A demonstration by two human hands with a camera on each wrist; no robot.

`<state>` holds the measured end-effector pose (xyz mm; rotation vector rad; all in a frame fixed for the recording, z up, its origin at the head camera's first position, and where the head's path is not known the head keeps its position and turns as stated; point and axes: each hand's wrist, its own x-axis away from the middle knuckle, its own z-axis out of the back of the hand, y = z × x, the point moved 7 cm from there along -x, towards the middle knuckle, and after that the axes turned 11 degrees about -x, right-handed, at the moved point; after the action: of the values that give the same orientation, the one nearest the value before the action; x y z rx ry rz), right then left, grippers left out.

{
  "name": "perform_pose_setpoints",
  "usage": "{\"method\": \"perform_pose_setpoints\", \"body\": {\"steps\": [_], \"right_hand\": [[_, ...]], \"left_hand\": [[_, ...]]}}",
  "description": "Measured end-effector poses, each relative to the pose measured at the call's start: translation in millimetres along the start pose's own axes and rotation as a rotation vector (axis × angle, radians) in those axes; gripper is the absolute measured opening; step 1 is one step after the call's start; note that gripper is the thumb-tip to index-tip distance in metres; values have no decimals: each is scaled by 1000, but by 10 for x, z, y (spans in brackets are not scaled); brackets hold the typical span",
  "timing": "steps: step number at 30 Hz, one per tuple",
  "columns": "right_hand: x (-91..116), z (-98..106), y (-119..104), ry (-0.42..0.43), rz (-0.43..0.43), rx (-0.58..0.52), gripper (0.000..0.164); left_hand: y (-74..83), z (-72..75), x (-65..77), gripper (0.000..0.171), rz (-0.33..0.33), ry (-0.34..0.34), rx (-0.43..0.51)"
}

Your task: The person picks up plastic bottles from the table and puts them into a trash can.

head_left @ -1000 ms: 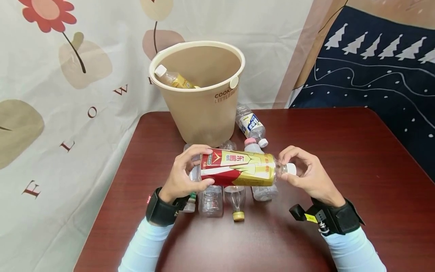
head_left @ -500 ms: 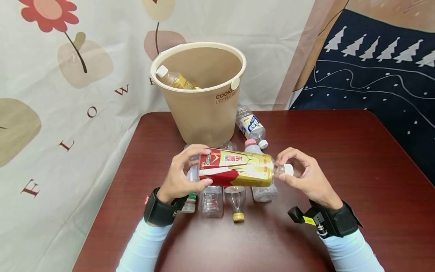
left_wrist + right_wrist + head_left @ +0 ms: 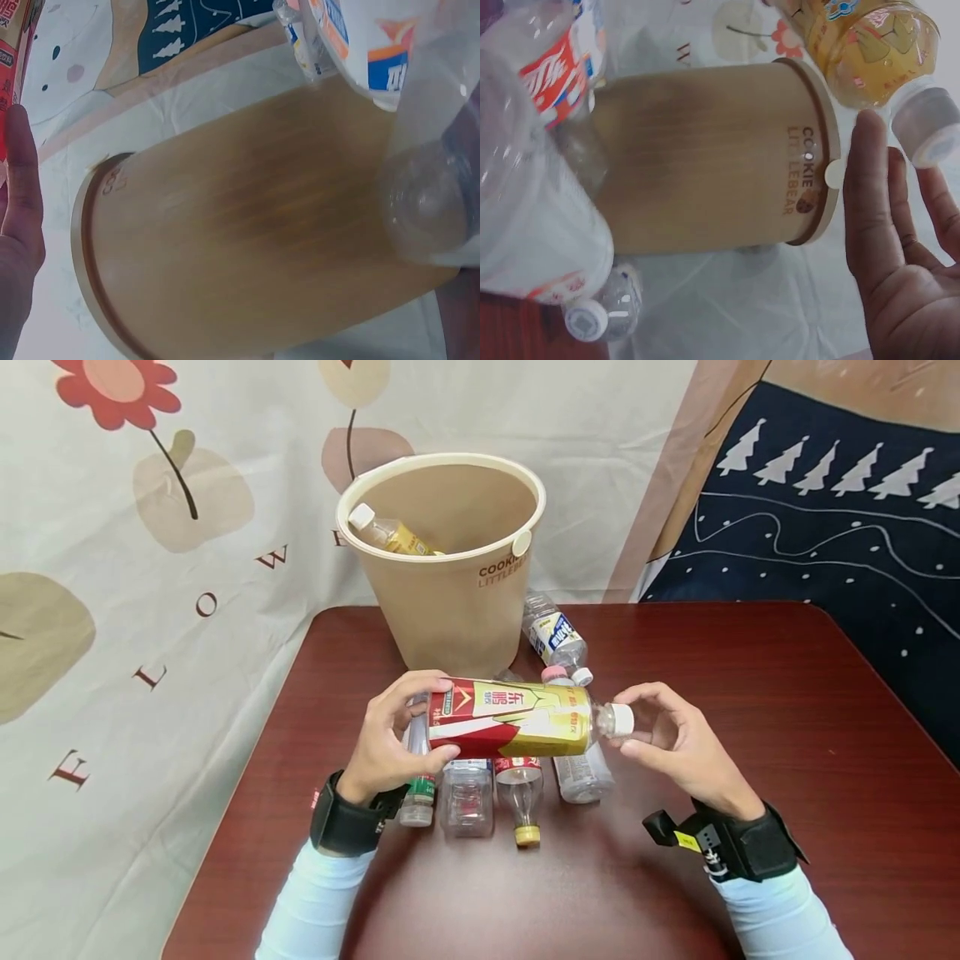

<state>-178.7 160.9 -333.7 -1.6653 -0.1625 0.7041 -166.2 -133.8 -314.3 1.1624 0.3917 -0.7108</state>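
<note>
Between the forearms (image 3: pixel 318 893), the surface (image 3: pixel 480 902) extended forward to a yellow-capped bottle (image 3: pixel 521 797). Above it and other bottles (image 3: pixel 468 806), the left hand (image 3: pixel 390 735) gripped the base end of a red-and-gold bottle (image 3: pixel 510 718), held sideways. The right hand (image 3: pixel 678 743) surrounded its white cap (image 3: pixel 622 720), thumb and fingers parted; contact could not be determined. Rightward, the surface ran on to its edge. Farther back, a beige bin (image 3: pixel 450 618) stood upright near the far edge.

the bottle (image 3: pixel 525 720) is clear plastic with a glossy label (image 3: pixel 502 718). the bucket (image 3: pixel 453 618) is smooth, matt plastic. the surface (image 3: pixel 757 693) is glossy wood-look; the backdrop (image 3: pixel 600 510), creased cloth.
</note>
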Motion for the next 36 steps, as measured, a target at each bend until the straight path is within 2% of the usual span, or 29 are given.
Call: {"method": "perform_pose_setpoints", "body": {"steps": [3, 7, 10, 13, 15, 19, 21, 24, 28, 31, 36], "right_hand": [[22, 22, 24, 10, -20, 33, 44], [54, 35, 127, 49, -72, 131, 32], [81, 55, 258, 127, -162, 323, 26], [97, 52, 385, 176, -244, 556, 28], [110, 26, 467, 173, -285, 703, 32], [156, -66, 602, 129, -353, 873, 43], [178, -95, 638, 132, -372, 915, 46], [181, -127, 677, 151, -394, 947, 50], [193, -154, 718, 154, -451, 969, 61], [208, -173, 734, 150, -471, 986, 64], [218, -198, 723, 152, -444, 1011, 64]], "left_hand": [[25, 54, -8, 66, -11, 22, 14], [59, 185, 30, 64, -38, 68, 52], [98, 334, 44, 59, -58, 125, 62], [181, 496, -10, 58, -82, 193, 18], [266, 596, -77, 59, -102, 237, -20], [471, 779, -250, 61, -134, 319, -111], [572, 865, -352, 61, -134, 357, -179], [687, 1010, -503, 59, -116, 417, -352], [745, 1151, -719, 58, -69, 449, -542], [748, 1222, -891, 57, -44, 426, -600], [765, 1297, -1153, 56, -6, 375, -675]]}}
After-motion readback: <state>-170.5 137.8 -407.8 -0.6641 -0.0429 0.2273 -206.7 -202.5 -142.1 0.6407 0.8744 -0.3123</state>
